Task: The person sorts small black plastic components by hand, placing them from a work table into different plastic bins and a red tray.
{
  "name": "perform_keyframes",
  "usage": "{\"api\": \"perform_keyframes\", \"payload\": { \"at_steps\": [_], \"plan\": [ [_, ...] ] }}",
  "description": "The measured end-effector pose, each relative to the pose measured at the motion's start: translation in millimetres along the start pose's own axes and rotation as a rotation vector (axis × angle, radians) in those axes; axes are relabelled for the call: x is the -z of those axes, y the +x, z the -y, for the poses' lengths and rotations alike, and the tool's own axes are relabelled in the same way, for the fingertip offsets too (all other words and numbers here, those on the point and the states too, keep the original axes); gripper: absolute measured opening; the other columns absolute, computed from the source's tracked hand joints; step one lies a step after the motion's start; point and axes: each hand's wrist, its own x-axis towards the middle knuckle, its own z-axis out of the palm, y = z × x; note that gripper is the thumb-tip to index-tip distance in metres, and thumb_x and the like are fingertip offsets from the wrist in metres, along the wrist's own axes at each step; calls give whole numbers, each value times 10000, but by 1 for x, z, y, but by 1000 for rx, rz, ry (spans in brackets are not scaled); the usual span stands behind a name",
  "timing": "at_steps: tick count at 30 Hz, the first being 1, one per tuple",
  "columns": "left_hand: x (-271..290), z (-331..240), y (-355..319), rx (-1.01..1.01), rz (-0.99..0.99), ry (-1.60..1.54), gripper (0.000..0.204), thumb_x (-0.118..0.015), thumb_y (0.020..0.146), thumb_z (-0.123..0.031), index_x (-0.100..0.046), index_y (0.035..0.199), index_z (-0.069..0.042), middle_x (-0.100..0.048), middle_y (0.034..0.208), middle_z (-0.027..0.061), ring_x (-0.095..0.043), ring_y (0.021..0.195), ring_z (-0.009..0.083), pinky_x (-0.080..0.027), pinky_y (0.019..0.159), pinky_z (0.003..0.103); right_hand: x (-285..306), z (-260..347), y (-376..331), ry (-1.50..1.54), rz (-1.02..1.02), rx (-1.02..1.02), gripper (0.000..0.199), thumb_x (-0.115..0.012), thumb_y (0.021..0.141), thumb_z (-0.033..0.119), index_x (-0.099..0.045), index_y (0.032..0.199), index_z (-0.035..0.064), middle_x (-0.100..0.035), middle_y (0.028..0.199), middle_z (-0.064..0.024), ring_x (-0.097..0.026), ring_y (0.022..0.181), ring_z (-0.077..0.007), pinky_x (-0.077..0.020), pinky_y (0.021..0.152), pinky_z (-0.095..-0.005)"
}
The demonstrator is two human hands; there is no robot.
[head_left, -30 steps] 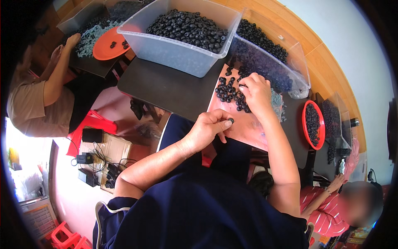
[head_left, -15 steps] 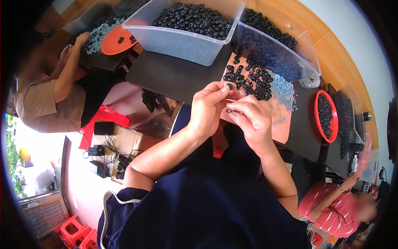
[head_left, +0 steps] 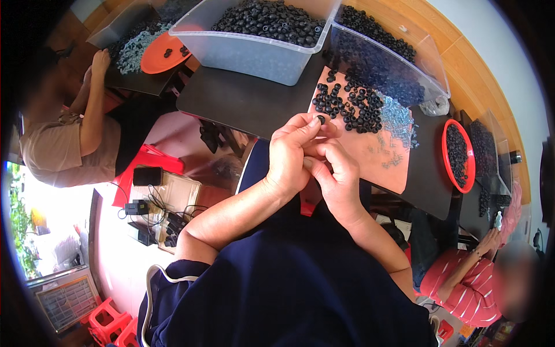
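Note:
Between the thumb and index finger of my left hand is a small round black plastic part with a hole in it. My right hand is closed in a pinch close against the left palm; whatever its fingertips hold is hidden. Just beyond both hands lies a pinkish-orange board. Many loose black parts of the same kind are spread on it, and a heap of small silvery-blue pieces lies at its right side.
Behind the board stand a large clear tub and a second clear bin, both full of black parts. A red bowl of dark pieces sits to the right on the black table. Co-workers sit at far left and lower right.
My right hand has moved left and closer to the left palm, and the small dark piece at its fingertips is now out of sight. My left hand still grips the black part.

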Motion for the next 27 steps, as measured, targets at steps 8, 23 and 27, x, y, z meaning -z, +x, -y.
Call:
{"api": "perform_keyframes", "payload": {
  "at_steps": [8,23,27],
  "plan": [
    [2,9,-6,-11,-50,66,123,-565,999,-82,-601,1046,26,-663,958,121,-646,809,157,-540,745,276,1,1,-10,-143,16,51,115,-654,854,-69,-599,932,-5,-609,868,-92,-623,775,-224,-503,711,-316],
    [23,17,-1,-7,105,278,196,-529,1031,-101,-624,1126,42,-671,887,76,-630,746,123,-527,691,256,48,-14,37,68,21,-253,54,-656,890,-6,-649,940,-25,-698,933,-59,-639,866,-117,-506,780,-270],
    [23,14,-1,-1,105,287,193,-539,1028,-100,-628,1111,49,-674,890,79,-620,707,115,-523,654,248,45,-12,39,130,28,-310,44,-648,901,9,-653,932,-21,-690,888,-45,-622,843,-93,-496,766,-253]
  ]
}}
